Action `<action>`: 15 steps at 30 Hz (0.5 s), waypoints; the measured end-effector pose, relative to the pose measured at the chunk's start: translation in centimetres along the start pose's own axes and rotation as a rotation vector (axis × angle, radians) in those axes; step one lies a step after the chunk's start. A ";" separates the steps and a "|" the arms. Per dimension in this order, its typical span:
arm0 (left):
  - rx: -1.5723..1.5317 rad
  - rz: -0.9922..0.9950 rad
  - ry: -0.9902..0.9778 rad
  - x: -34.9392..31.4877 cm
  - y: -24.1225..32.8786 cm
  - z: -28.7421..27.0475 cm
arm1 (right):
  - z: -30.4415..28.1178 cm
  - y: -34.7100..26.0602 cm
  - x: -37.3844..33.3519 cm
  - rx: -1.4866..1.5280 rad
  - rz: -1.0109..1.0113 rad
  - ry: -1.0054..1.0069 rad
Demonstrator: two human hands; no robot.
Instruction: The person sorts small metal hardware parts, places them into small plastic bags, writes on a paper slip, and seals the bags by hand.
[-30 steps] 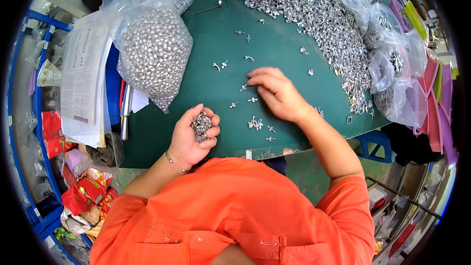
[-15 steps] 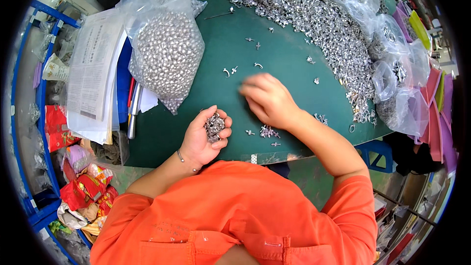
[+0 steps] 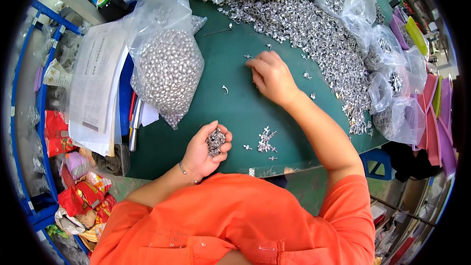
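Note:
My left hand (image 3: pixel 202 149) is cupped, palm up, near the front of the green table, with its fingers curled round a clump of small silver metal pieces (image 3: pixel 215 143). Farther out, my right hand (image 3: pixel 271 76) is low over the tabletop, fingers bent and drawn together; what they hold, if anything, is hidden. A small metal cross (image 3: pixel 248 56) lies by its fingertips. To the left of this hand sits a curved metal piece (image 3: pixel 225 90). Nearer to me are a little pile of silver crosses (image 3: pixel 266 140) and a lone cross (image 3: pixel 247 147).
A large heap of silver metal pieces (image 3: pixel 314 34) spreads along the far right, bordered by clear plastic bags (image 3: pixel 346 0). On the left stands a clear bag of silver beads (image 3: pixel 167 64) beside stacked papers (image 3: pixel 95 78) and pens (image 3: pixel 135 122). A blue stool (image 3: pixel 378 164) is below the right edge.
My right hand has moved farther out over the table. One small piece near the curved one is gone from the tabletop. My left hand keeps its clump; the view has tilted slightly.

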State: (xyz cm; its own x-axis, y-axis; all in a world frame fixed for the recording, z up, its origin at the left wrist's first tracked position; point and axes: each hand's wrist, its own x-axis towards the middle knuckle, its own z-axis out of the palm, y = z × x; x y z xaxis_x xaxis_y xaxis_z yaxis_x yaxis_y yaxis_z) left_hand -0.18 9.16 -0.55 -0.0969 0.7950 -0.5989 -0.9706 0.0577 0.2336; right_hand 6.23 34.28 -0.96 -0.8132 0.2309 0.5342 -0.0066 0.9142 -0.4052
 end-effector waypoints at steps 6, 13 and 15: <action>0.005 0.006 -0.013 0.0 0.0 -0.1 | 1.0 4.1 0.7 0.104 -0.067 -0.109; -0.027 -0.016 0.005 0.1 0.5 -0.1 | -4.6 -0.8 -6.6 0.115 0.106 -0.216; -0.025 -0.009 0.022 -0.2 0.0 0.0 | -5.4 -3.8 -9.5 0.282 0.089 -0.272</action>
State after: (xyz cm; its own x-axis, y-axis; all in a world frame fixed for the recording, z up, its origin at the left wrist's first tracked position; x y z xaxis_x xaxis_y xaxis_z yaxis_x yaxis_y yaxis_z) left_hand -0.12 9.04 -0.43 -0.0927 0.7810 -0.6176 -0.9766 0.0497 0.2095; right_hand 17.13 30.39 -0.43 -0.9421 0.1741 0.2867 -0.0574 0.7585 -0.6491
